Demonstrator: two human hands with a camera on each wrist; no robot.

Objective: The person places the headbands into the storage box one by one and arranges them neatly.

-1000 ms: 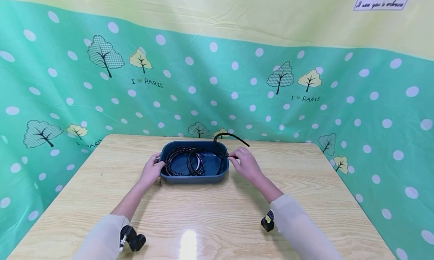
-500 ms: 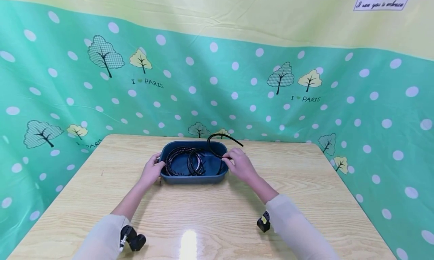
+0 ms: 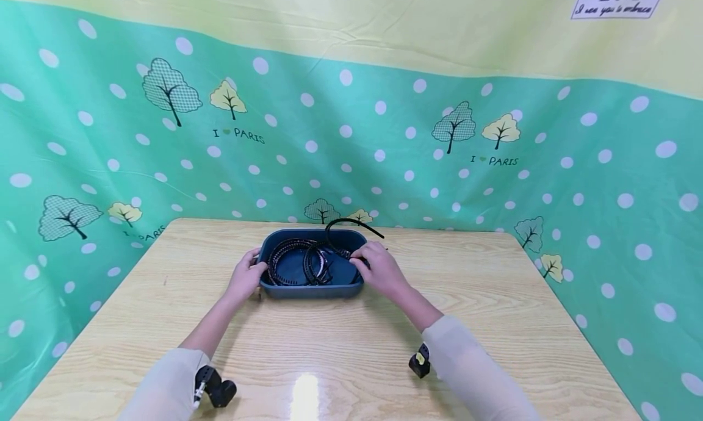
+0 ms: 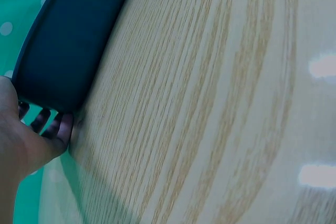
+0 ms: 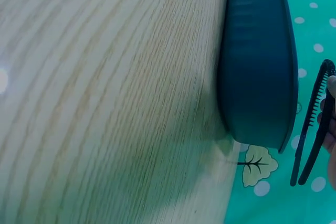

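A dark blue oblong bin [image 3: 313, 292] stands near the back edge of the table. My left hand [image 3: 245, 276] grips its left end, thumb over the rim; in the left wrist view, that hand's fingers [image 4: 64, 129] curl beneath the bin's end. Over the bin's right end, my right hand [image 3: 380, 268] pinches a black headband [image 3: 345, 219], whose curve rises above the rim. The right wrist view shows comb teeth along the inside of the headband [image 5: 314, 103]. Inside the bin, several dark headbands [image 3: 273, 259] lie to the left and middle, overlapping in loops.
The wood-grain table [image 3: 329, 354] extends in front of and beside the bin. A green polka-dot cloth [image 3: 379, 122] hangs behind the table and along both sides. Each sleeve has a small black wrist camera [image 3: 222, 392] at its cuff.
My right hand has moved left with the black headband, from the bin's right rim to over its inside. The left hand and bin have stayed in place.
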